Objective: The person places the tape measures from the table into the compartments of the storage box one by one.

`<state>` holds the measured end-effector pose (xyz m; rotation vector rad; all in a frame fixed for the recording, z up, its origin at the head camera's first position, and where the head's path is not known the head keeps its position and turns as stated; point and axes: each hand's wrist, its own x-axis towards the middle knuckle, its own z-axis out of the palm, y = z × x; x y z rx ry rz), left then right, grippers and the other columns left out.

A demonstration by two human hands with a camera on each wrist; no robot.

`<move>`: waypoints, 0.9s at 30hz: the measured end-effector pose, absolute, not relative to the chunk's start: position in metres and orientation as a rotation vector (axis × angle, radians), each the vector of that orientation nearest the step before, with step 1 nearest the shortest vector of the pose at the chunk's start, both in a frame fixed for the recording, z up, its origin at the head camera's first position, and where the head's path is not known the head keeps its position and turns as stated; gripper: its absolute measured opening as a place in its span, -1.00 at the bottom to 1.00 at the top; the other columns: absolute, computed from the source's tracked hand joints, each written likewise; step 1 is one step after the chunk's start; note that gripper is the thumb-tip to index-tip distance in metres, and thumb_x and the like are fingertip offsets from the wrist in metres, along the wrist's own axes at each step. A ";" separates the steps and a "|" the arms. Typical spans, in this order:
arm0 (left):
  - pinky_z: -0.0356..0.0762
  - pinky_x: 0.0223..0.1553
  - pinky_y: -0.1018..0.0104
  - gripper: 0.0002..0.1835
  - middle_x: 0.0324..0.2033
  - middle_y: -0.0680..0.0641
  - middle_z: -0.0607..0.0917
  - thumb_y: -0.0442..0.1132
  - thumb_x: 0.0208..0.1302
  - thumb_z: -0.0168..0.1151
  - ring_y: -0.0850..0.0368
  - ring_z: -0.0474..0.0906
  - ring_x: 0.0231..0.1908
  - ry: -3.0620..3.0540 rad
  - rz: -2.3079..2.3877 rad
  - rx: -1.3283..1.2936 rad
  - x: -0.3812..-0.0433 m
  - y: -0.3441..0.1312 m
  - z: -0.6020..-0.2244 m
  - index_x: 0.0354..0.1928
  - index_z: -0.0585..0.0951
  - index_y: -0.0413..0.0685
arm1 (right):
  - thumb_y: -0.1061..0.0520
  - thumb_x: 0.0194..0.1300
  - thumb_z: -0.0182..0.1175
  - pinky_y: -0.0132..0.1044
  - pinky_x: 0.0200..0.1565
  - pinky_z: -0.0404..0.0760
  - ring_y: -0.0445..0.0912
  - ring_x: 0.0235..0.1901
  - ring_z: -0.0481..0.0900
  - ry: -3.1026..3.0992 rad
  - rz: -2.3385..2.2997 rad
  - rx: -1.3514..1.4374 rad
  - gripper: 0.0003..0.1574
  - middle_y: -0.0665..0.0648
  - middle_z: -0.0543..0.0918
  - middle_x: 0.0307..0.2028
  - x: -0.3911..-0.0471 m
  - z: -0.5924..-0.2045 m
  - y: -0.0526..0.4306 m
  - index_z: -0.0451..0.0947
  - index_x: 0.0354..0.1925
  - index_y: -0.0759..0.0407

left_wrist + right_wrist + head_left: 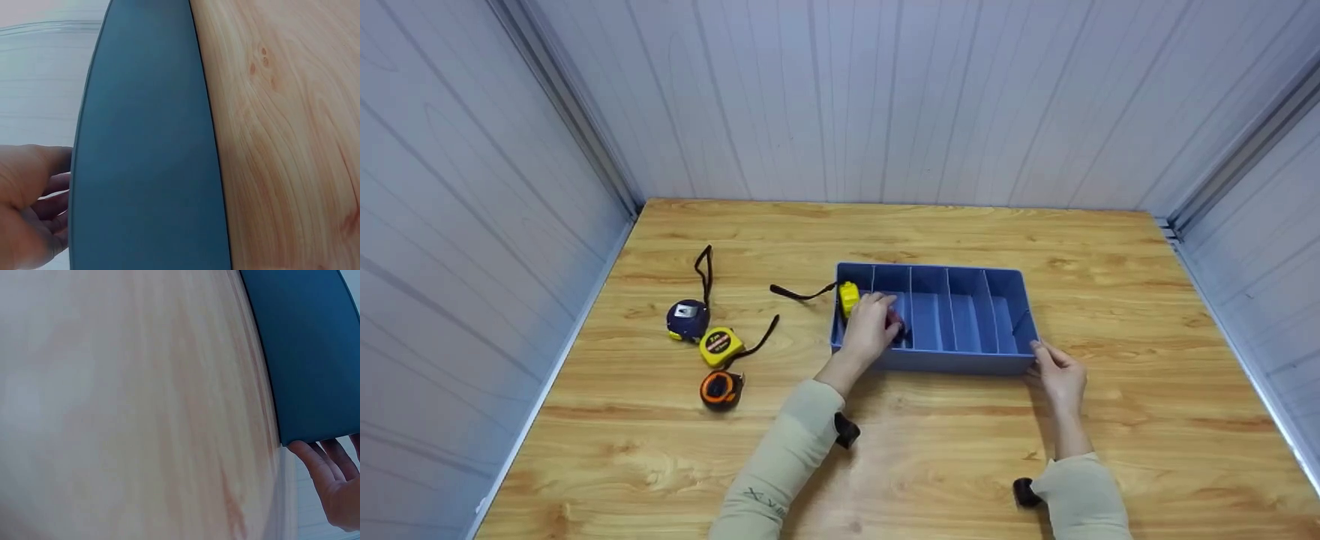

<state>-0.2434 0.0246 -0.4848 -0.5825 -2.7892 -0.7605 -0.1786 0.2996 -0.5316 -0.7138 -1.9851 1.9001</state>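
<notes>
A blue divided box point(952, 363) lies across the wooden table. My left hand point(866, 326) reaches over its front wall into the left part, thumb and fingers curled about a red and dark thing point(894, 318), mostly hidden by the hand. Just left of those fingers, a yellow tape measure point(849, 298) stands in the leftmost compartment, its black strap point(804, 295) hanging out over the side. At the front right corner my right hand point(1061, 379) grips the box. The left wrist view shows curled fingers point(53, 205) behind the box wall point(146, 140).
Left of the box lie a dark blue tape measure point(687, 321) with a strap loop, another yellow tape measure point(721, 346) with a black strap, and an orange and black tape measure point(721, 390). Pale panel walls point(855, 105) stand around the table point(945, 450).
</notes>
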 end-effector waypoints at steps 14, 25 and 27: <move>0.39 -0.04 0.28 -0.65 -0.22 -0.13 0.59 -0.21 0.05 0.26 0.02 0.49 -0.15 -2.731 -0.864 -0.602 -0.233 0.015 -0.479 -0.11 0.58 -0.24 | 0.14 0.14 0.18 -0.21 -0.45 0.59 -0.17 -0.58 0.60 -2.013 1.881 -0.751 -0.62 0.46 0.47 -0.14 -0.179 -0.531 0.300 0.50 -0.08 0.31; 0.44 -0.09 0.29 -0.65 -0.23 -0.12 0.59 -0.21 0.06 0.27 0.06 0.50 -0.18 -2.713 -0.893 -0.583 -0.221 0.004 -0.472 -0.11 0.58 -0.23 | 0.11 0.09 0.23 -0.24 -0.48 0.59 -0.18 -0.58 0.60 -1.970 1.920 -0.760 -0.56 0.36 0.55 -0.19 -0.179 -0.533 0.301 0.53 -0.08 0.35; 0.43 -0.07 0.28 -0.64 -0.21 -0.13 0.59 -0.21 0.06 0.26 0.04 0.49 -0.15 -2.720 -0.894 -0.577 -0.219 0.001 -0.471 -0.09 0.57 -0.23 | 0.09 0.06 0.27 -0.28 -0.50 0.58 -0.18 -0.59 0.60 -1.922 1.965 -0.774 -0.67 0.21 0.62 -0.30 -0.178 -0.533 0.302 0.62 -0.18 0.21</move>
